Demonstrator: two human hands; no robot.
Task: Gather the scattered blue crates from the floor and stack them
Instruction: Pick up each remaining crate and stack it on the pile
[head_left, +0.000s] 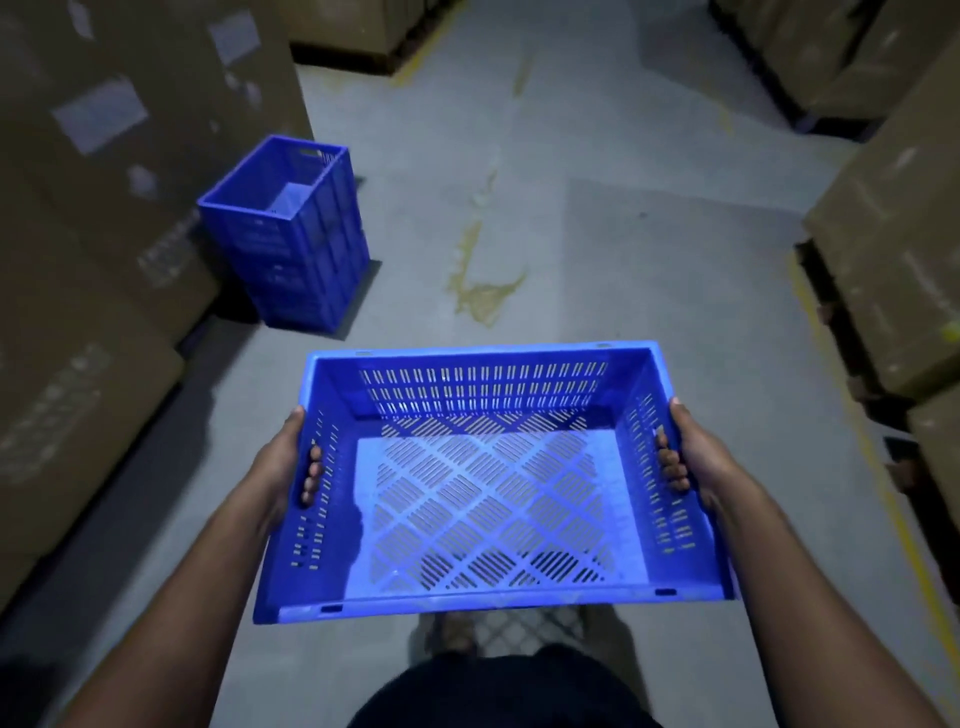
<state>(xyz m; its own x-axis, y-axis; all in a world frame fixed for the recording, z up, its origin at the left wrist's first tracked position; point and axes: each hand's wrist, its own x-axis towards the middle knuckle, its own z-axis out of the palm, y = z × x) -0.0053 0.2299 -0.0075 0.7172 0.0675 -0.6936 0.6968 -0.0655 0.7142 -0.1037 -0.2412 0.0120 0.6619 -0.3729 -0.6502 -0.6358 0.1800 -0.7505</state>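
Note:
An empty blue slotted crate (493, 592) hangs level in front of me, above the floor. My left hand (283, 462) grips its left side, fingers poking through the handle slot. My right hand (691, 457) grips the right side the same way. A stack of blue crates (296, 244) stands on the floor ahead to the left, tight against the cardboard boxes, with its top crate open and empty.
Tall cardboard boxes (104, 208) line the left side of the aisle, and more boxes on pallets (893, 249) line the right. A grey concrete floor (597, 249) with a yellowish stain runs between them. Yellow floor lines edge the pallets.

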